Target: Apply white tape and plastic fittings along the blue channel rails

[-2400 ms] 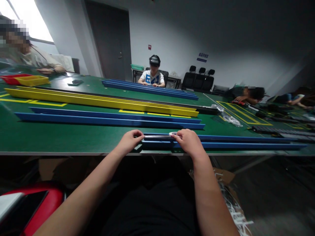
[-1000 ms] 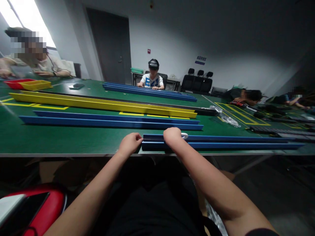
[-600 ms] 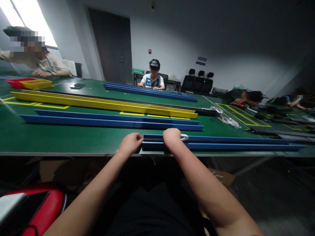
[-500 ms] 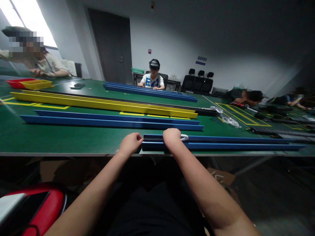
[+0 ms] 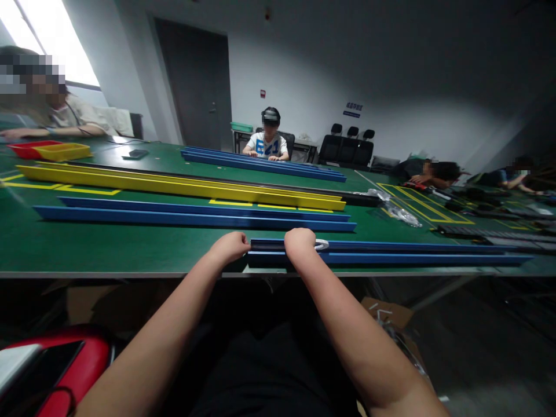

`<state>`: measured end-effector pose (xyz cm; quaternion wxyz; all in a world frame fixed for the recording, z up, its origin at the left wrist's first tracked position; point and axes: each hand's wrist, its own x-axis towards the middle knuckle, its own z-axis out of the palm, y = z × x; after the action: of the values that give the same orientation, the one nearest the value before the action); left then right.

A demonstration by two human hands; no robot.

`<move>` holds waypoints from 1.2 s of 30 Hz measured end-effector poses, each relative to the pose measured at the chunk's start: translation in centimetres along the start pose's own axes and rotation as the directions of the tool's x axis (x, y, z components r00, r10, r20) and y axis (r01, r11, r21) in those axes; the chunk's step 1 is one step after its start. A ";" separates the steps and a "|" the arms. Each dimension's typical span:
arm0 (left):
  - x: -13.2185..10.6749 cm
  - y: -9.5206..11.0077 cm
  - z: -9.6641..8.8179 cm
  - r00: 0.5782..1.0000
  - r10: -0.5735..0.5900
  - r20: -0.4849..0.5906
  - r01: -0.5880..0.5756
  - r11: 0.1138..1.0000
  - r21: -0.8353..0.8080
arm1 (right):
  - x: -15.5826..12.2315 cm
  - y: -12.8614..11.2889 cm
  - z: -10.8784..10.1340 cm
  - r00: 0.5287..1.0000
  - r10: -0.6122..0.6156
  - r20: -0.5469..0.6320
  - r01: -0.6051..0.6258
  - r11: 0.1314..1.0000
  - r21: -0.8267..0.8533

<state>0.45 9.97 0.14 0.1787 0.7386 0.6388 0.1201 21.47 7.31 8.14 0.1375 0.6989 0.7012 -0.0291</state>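
Note:
Near the table's front edge lies a long blue channel [image 5: 425, 258], running off to the right with a dark strip inside it. My left hand [image 5: 231, 247] is at its left end, thumb and fingers pinched together; what lies between them is too small to make out. My right hand [image 5: 299, 242] is closed over the channel a little further right. A white ring, which looks like a roll of tape [image 5: 322, 244], sticks out from its right side. The fingers of that hand are mostly hidden behind its back.
Behind are another blue channel [image 5: 191, 218], a yellow channel [image 5: 182, 184] and more blue channels [image 5: 260, 164] on the green table [image 5: 130, 249]. Red [image 5: 30, 149] and yellow trays [image 5: 65, 152] stand at left. Clear plastic wrapping [image 5: 402, 214] lies right. Other people sit around the table.
Both hands keep nearly the same place and grip on the channel. The white ring appears slightly more tilted. At far left, the other person's arm has come down to the table.

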 end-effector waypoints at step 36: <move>2.7 9.4 0.8 0.926 0.339 0.168 -0.373 0.894 0.248 | 0.4 -0.2 0.1 0.999 0.026 0.018 -0.027 0.999 0.032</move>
<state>9.64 11.42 3.16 0.0873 0.8666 0.4910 0.0159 21.24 7.66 7.94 0.1326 0.7101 0.6901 -0.0447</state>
